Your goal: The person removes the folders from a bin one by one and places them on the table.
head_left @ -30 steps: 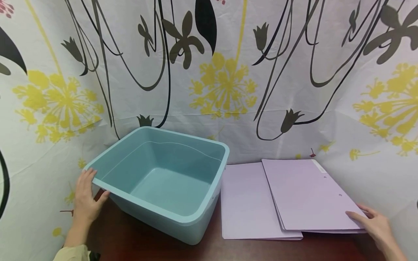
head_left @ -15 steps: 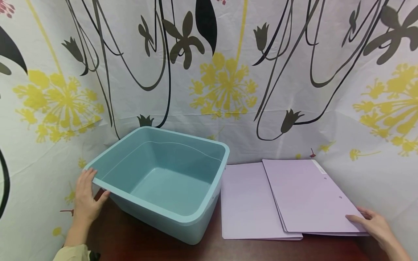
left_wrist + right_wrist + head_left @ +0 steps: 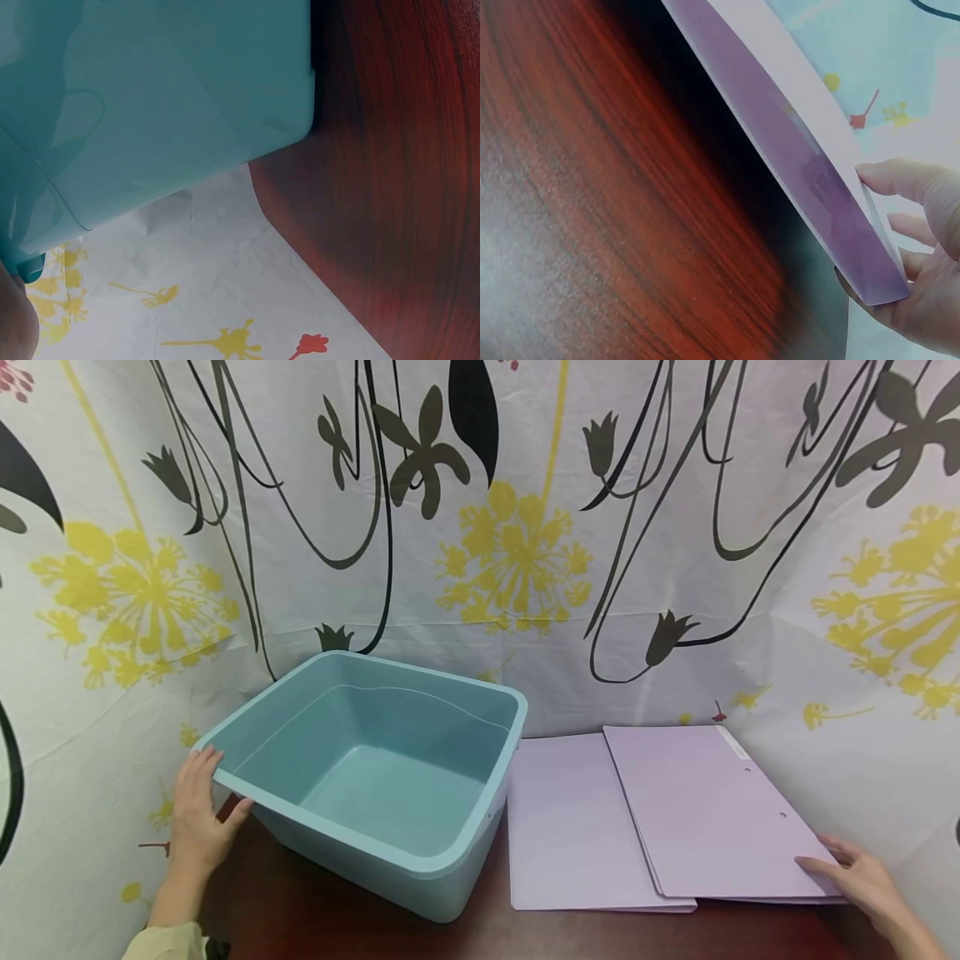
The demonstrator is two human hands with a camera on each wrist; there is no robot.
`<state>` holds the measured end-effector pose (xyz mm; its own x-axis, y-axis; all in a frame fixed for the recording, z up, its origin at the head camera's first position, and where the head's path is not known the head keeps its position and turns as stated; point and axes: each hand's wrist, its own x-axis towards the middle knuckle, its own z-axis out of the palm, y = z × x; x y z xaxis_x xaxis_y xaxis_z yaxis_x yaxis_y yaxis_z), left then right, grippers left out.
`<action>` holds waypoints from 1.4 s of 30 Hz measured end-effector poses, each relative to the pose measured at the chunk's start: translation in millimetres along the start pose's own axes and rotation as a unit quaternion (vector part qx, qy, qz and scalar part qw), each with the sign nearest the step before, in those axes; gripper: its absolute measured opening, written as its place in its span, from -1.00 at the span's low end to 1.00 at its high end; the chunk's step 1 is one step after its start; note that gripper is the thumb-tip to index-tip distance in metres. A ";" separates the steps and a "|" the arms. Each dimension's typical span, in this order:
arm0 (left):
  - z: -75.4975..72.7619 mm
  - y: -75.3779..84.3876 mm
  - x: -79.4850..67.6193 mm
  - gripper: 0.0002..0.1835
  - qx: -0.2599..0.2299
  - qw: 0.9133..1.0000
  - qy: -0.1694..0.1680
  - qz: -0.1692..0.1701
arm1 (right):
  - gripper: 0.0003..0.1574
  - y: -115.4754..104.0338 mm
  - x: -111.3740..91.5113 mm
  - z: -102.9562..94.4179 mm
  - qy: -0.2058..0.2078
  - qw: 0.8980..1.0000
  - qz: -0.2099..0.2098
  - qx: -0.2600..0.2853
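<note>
A light blue plastic tub (image 3: 450, 860) stands tilted toward the viewer's side on the left, seemingly with nothing in it. My left hand (image 3: 198, 818) grips its near left corner, fingers over the rim and thumb along the front edge. On the right, a lilac file folder (image 3: 712, 810) lies partly over a second lilac folder (image 3: 570, 827). My right hand (image 3: 862, 877) holds the upper folder by its near right corner, thumb on top and fingers beneath. In the right wrist view that folder (image 3: 795, 150) shows its open edge, its covers slightly parted.
Both folders rest to the right of the tub, on a dark reddish-brown wooden table (image 3: 360, 935). A white cloth (image 3: 540, 577) printed with yellow and grey flowers hangs behind and at both sides.
The upper folder's near edge has come slightly lower and toward me, with my right hand still at its corner. My left hand and the tub have stayed put.
</note>
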<state>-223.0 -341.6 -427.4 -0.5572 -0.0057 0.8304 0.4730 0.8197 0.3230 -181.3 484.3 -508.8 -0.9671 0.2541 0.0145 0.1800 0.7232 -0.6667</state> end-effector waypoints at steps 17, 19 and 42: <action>1.4 -1.1 -0.7 0.03 -0.003 1.000 0.000 0.005 | -0.06 13.1 5.9 2.4 -0.023 1.000 0.000 0.005; 1.4 -1.3 -0.8 0.03 -0.005 1.000 0.000 0.005 | -0.06 14.3 6.3 2.6 -0.022 1.000 0.000 0.008; 1.6 -2.4 -1.1 0.03 -0.009 1.000 0.000 0.003 | -0.04 -14.6 9.6 -5.5 -0.009 1.000 -0.028 -0.007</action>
<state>-224.5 -342.6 -429.8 -0.5540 -0.0013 0.8325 0.4890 0.8088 0.3266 -192.3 479.6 -494.8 -0.9790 0.2003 0.0379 0.1272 0.7455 -0.6543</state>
